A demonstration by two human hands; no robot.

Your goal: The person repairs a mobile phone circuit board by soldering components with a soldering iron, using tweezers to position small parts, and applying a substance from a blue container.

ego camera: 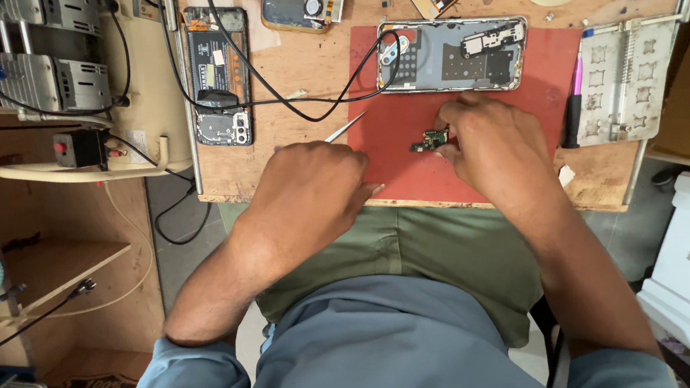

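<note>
Circuit board (430, 140), small and green, lies on red mat (413, 171), pinched by right hand (494, 149) fingertips. Left hand (312, 184) closed on tweezers (345, 127). Best keep board flat, steady. Opened phone (450, 55) beyond, on worktop (306, 66).

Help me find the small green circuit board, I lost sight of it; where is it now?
The small green circuit board lies on the red mat, at the right hand's fingertips, just below the opened phone.

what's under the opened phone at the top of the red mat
The opened phone lies on the red mat, its top edge over the wooden bench. A black cable reaches its left end; anything beneath is hidden.
</note>
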